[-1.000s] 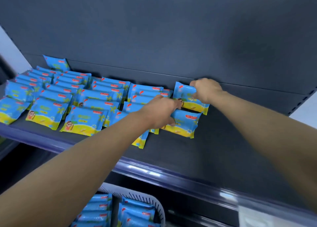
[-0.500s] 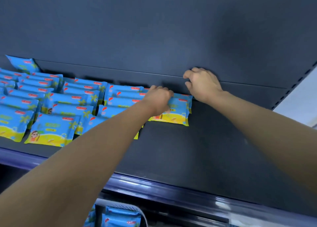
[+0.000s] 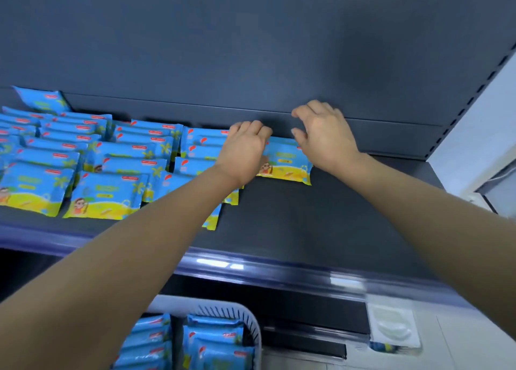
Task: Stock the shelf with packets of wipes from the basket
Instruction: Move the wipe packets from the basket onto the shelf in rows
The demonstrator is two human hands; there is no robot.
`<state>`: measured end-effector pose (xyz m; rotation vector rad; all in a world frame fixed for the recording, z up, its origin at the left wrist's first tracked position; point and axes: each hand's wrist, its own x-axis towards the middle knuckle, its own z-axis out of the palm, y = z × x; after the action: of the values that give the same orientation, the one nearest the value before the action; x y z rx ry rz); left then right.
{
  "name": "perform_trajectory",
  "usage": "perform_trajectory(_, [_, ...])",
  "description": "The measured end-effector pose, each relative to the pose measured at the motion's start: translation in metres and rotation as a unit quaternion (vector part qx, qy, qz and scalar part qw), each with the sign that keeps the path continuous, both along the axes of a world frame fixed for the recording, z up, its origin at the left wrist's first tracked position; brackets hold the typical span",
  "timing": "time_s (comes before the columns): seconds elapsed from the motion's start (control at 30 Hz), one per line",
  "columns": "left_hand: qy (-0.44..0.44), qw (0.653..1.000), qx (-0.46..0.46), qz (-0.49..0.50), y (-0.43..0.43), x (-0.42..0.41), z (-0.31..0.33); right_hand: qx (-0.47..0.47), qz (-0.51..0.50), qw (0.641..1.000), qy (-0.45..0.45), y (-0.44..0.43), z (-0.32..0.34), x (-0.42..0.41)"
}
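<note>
Packets of wipes on shelf (image 3: pixel 106 196) fill the left half in overlapping rows, far to near, labels up. One odd packet (image 3: pixel 42 101) sits tilted at the far left against the back panel (image 3: pixel 251 48).

The left hand (image 3: pixel 245 149) is on the left end of the end packet (image 3: pixel 287 163), the rightmost one on the shelf, lying flat at the far side. Its fingers are curled over the packet's far edge and the thumb looks to be on its face. I read this as a light grip.

The right hand (image 3: pixel 324 137) hovers above that packet's right far corner, fingers spread and loosely bent, holding nothing.

Progress is roughly half. The right part of the shelf (image 3: pixel 349 216) is bare, so there is room for more columns. The new column has only this far packet, with nearer slots unfilled.

The basket (image 3: pixel 252 325) is below the shelf rail (image 3: pixel 279 269), with two stacks of basket packets (image 3: pixel 217 341) left to stock.

A white upright (image 3: pixel 474 135) bounds the shelf on the right, and a white tag holder (image 3: pixel 393 325) sits low right. Nothing blocks the bare area. The forearms hide part of the near rows.
</note>
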<state>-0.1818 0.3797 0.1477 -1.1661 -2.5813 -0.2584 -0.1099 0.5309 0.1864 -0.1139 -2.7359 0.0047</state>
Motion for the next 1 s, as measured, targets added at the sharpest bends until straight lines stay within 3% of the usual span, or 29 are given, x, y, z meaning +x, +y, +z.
perform_trajectory(0.57, [0.182, 0.971, 0.154, -0.028, -0.217, 0.136, 0.111, 0.026, 0.074, 0.984, 0.160, -0.201, 0.067, 0.112])
perform_trajectory(0.7, [0.171, 0.965, 0.195, -0.035, -0.254, 0.166, 0.107, 0.011, 0.080, 0.978, 0.192, -0.233, 0.057, 0.137])
perform_trajectory(0.83, [0.122, 0.970, 0.208, -0.044, -0.280, 0.186, 0.068, -0.011, 0.088, 0.985, 0.148, -0.257, 0.013, 0.155])
perform_trajectory(1.0, [0.015, 0.989, 0.134, -0.059, -0.303, 0.197, -0.025, -0.024, 0.113, 0.993, 0.000, -0.273, -0.081, 0.166])
